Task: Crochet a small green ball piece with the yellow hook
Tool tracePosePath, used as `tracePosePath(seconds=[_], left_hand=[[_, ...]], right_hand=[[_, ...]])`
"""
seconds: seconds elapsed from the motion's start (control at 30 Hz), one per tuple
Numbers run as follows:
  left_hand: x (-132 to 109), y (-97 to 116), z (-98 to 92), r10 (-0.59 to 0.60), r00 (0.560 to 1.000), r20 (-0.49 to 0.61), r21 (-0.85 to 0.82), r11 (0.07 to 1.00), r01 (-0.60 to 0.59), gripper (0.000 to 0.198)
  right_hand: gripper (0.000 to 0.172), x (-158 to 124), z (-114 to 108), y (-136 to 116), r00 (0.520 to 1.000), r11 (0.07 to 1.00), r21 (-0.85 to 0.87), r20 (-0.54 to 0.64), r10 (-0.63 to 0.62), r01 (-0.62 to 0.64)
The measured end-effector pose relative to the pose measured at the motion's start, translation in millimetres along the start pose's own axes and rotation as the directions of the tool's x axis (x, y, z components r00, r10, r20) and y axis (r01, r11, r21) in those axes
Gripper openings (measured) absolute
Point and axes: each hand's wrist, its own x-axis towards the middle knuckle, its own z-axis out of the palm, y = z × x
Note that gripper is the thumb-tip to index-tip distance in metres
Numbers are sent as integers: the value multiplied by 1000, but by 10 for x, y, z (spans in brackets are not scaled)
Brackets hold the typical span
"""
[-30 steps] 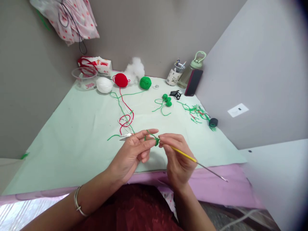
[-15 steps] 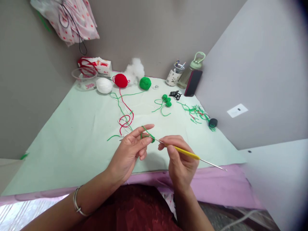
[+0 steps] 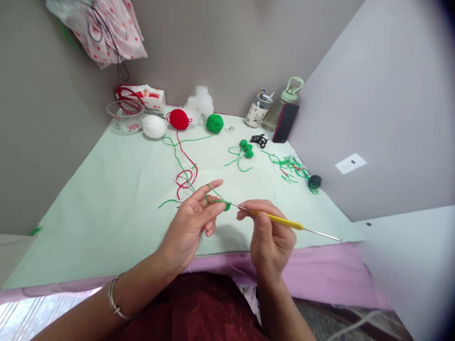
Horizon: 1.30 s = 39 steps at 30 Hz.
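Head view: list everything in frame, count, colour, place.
mat: 1, pale green, covers table
yarn balls: 3, white, red, green, far edge
stuffing: 1, white, behind yarn balls
tissue box: 1, red-white, far left
bowl: 1, clear, by tissue box
pen cup: 1, white, far right
bottle: 1, green lid, beside pen cup
phone: 1, dark, before bottle
small balls: 3, green, mid mat
loose strands: several, red and green, mid mat
yarn scraps: many, green, right side
crochet hook: 1, yellow grip, near centre
crochet piece: 1, green, on hook tip
left hand: 1, pinches crochet piece
right hand: 1, grips crochet hook

Bare mat [image 3: 106, 208] left; yarn scraps [image 3: 289, 166] right
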Motion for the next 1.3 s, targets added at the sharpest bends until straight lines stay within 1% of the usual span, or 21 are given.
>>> tracePosePath(seconds=[0.07, 0.13, 0.2, 0.27, 0.4, 0.53, 0.6, 0.67, 0.73, 0.8, 0.9, 1.0, 1.13, 1.3], left_hand=[[1, -13, -1, 14, 1000, 5, 5, 1000, -14, 52], [5, -22, -1, 25, 1000, 16, 6, 1000, -25, 44], [10, -23, 0, 29, 999, 20, 7, 1000, -29, 39], [9, -15, 5, 25, 1000, 11, 11, 1000, -26, 44], [-4, 4, 24, -10, 1000, 17, 30, 1000, 9, 63], [-11, 13, 36, -36, 999, 40, 47, 998, 34, 73], [-14, 21, 33, -42, 998, 46, 52, 998, 40, 75], [-21, 35, 29, -50, 997, 56, 53, 998, 47, 75], [-31, 49, 27, -58, 996, 69, 51, 997, 54, 73], [-36, 56, 26, -64, 995, 81, 47, 997, 61, 69], [-28, 51, 20, -74, 992, 106, 49, 996, 69, 60], [-11, 42, 8, -79, 990, 119, 58, 996, 73, 48], [-5, 50, 3, -59, 992, 112, 38, 998, 56, 44], [-4, 55, 0, -14, 998, 68, 32, 999, 12, 37]], right_hand=[[25, -14, 3, -14, 997, 992, -101, -13, -73, 72], [26, -37, -1, -23, 985, 966, -194, 5, -173, 170], [27, -58, -9, -21, 968, 940, -235, 29, -248, 248], [27, -69, -16, -10, 965, 936, -233, 38, -261, 263], [28, -60, -8, 18, 981, 965, -175, 56, -187, 194], [28, -40, 22, 27, 990, 991, -59, 76, -116, 121], [25, -22, 31, 28, 996, 998, 32, 69, -53, 51], [22, 6, 33, 31, 997, 987, 152, 60, 46, -55], [22, 39, 28, 36, 987, 951, 263, 62, 150, -161], [22, 70, 23, 39, 975, 918, 327, 73, 212, -224], [22, 97, 18, 37, 971, 903, 358, 89, 220, -237], [23, 102, 19, 27, 973, 909, 347, 83, 216, -231], [23, 105, 30, 18, 973, 911, 342, 63, 221, -230], [22, 116, 36, 31, 968, 891, 379, 66, 242, -249]])
